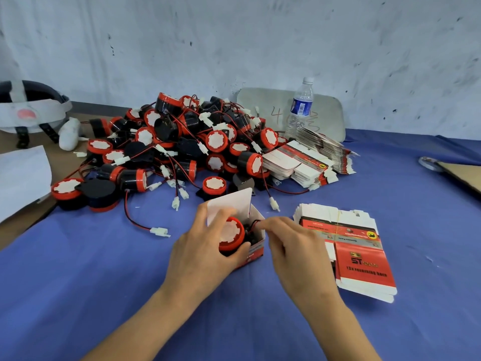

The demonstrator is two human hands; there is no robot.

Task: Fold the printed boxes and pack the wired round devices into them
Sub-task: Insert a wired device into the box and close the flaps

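Blue cloth (78, 269) covers our tabletop (421, 238), which runs back to a scuffed grey-white wall (234, 35) flecked with dark marks.

Near the middle we see 1 folded printed box (256, 252) standing open, its white flap (234, 201) raised at 12 o'clock. Our left grip (205, 246) is curled round a red-rimmed round device (230, 234), which sits partly inside the box mouth. Our right grip (294, 246) pinches that device's red-and-black wire (256, 222) at the box's 1 o'clock corner.

A bundle of flat boxes (359, 256) lies just beside the open box at 3 o'clock. From the box, a big heap of wired devices (182, 142) fills 11 to 12 o'clock, their white plugs trailing onto the cloth. A second stack of flat boxes (307, 162) touches the heap at 1 o'clock. Behind it stands a clear water bottle (300, 105), upright against a grey board (260, 108) that leans on the wall.

At 10 o'clock we see a white headset (31, 108) and a sheet of white paper (20, 175). At 2 o'clock, well apart, a brown cardboard sheet (463, 175) lies beside a tape roll (429, 162).
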